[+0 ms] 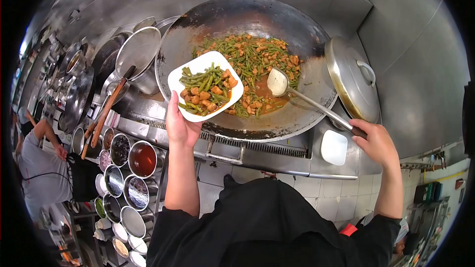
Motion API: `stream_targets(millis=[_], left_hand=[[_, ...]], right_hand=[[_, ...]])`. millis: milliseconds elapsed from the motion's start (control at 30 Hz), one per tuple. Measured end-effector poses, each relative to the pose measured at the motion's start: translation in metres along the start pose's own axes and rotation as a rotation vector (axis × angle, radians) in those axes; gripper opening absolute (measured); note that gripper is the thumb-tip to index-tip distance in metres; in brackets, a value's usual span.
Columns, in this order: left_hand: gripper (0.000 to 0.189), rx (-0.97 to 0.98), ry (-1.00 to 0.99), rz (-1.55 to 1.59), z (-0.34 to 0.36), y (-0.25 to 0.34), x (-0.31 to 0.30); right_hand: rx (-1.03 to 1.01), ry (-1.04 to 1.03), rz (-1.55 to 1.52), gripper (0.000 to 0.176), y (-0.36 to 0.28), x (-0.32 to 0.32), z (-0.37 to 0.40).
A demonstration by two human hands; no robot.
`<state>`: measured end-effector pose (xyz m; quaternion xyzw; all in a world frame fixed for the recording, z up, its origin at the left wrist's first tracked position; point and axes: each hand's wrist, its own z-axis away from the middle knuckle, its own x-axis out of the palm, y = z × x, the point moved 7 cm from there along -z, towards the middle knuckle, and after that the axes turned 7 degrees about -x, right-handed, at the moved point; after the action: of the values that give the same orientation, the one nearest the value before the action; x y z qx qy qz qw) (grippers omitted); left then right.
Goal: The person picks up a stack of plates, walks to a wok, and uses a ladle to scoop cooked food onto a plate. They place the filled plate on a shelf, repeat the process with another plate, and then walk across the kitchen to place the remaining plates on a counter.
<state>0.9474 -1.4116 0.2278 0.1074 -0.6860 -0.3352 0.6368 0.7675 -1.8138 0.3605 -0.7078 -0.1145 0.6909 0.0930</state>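
My left hand (182, 124) grips a white square bowl (174, 80) from below, over the left side of a big wok (309, 89). Green beans and browned meat chunks in sauce fill the bowl. More of the same beans and meat (247, 52) lie in the wok. Closed around the dark handle end of a long ladle (278, 82) is my right hand (377, 142). The ladle's head rests over the food in the wok, its cup facing up with sauce residue on it.
A second white bowl (334, 147) sits on the steel counter at right, near a large metal lid (346, 81). At left stand a strainer (138, 52), wooden-handled tools (106, 111) and several seasoning pots (142, 159). Another person (44, 168) is at far left.
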Motion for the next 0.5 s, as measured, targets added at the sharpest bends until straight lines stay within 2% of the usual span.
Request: stream_targets(millis=[67, 200, 267, 400, 500], left_hand=[[0.055, 0.015, -0.01, 0.019, 0.0, 0.0, 0.0], [0.055, 0.013, 0.012, -0.001, 0.002, 0.0, 0.003], [0.055, 0.014, -0.002, -0.002, 0.003, 0.0, 0.004], [0.054, 0.014, 0.001, -0.008, 0.004, 0.0, 0.002], [0.055, 0.031, 0.016, 0.003, 0.003, 0.001, -0.001]], right_hand=[[0.097, -0.136, -0.06, 0.042, 0.01, 0.017, -0.011], [0.043, -0.145, -0.222, 0.042, 0.019, 0.045, -0.03], [0.28, -0.248, -0.5, 0.041, 0.023, 0.06, -0.03], [0.303, -0.251, -0.592, 0.04, 0.032, 0.055, -0.02], [0.409, -0.251, -0.731, 0.041, 0.047, 0.053, 0.0]])
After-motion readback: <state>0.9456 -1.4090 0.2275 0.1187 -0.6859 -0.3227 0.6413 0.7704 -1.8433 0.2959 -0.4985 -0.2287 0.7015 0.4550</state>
